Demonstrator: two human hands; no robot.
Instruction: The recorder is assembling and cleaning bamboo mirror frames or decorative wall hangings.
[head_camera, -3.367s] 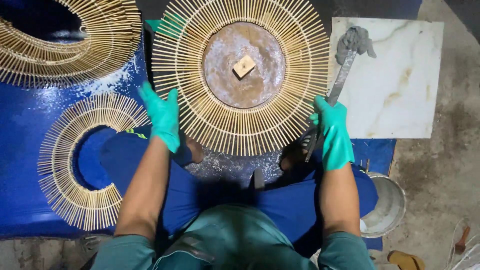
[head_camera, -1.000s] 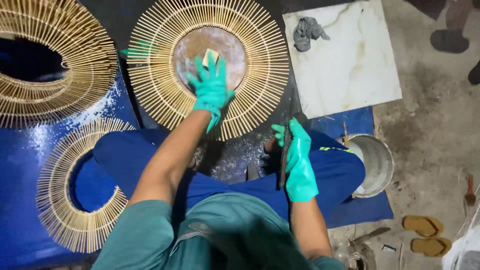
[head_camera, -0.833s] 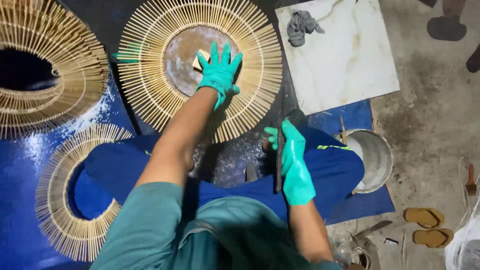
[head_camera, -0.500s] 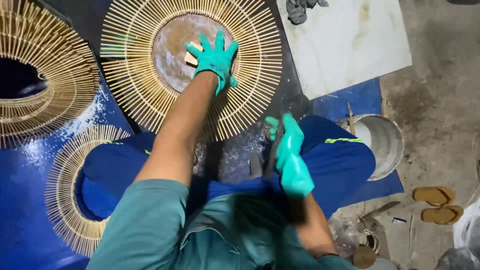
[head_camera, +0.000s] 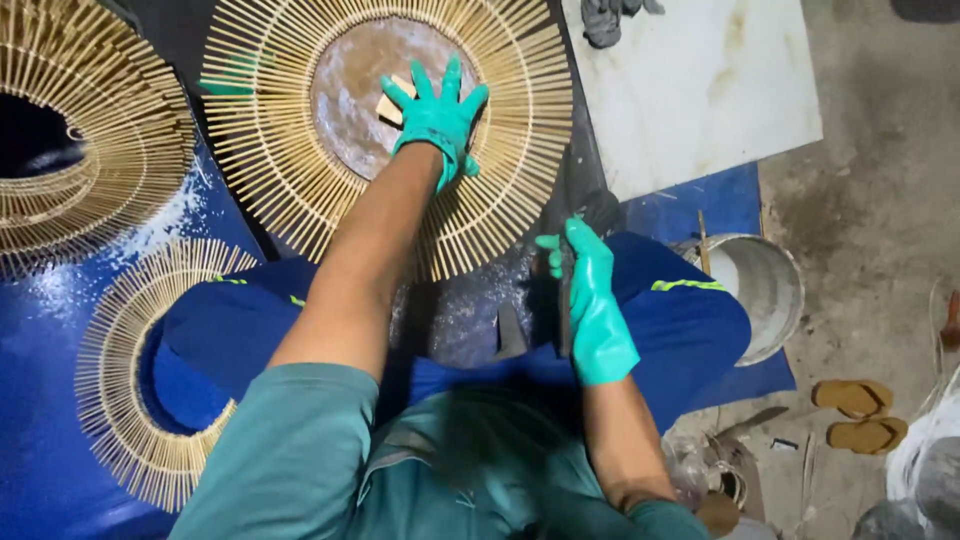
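My left hand (head_camera: 437, 115), in a green glove, lies flat with fingers spread on the rusty round disc (head_camera: 350, 80) at the centre of a sunburst frame of thin wooden sticks (head_camera: 500, 190). Its fingers partly cover a small wooden block (head_camera: 393, 103) on the disc. My right hand (head_camera: 595, 305), also gloved, is closed around a dark flat metal tool (head_camera: 565, 300) held upright just above my right knee, near the frame's lower right rim. The tool's lower end is hidden behind my hand and leg.
A white marble slab (head_camera: 700, 90) with a grey rag (head_camera: 608, 15) lies at the upper right. A metal bucket (head_camera: 765, 290) stands beside my right knee. Two more stick frames (head_camera: 90, 150) (head_camera: 125, 380) rest on blue sheeting (head_camera: 40, 330) at left. Sandals (head_camera: 850, 410) sit on the concrete.
My left hand moved from the frame's rim to the centre disc and spread over the block. My right hand drew the tool off the slab toward my knee.
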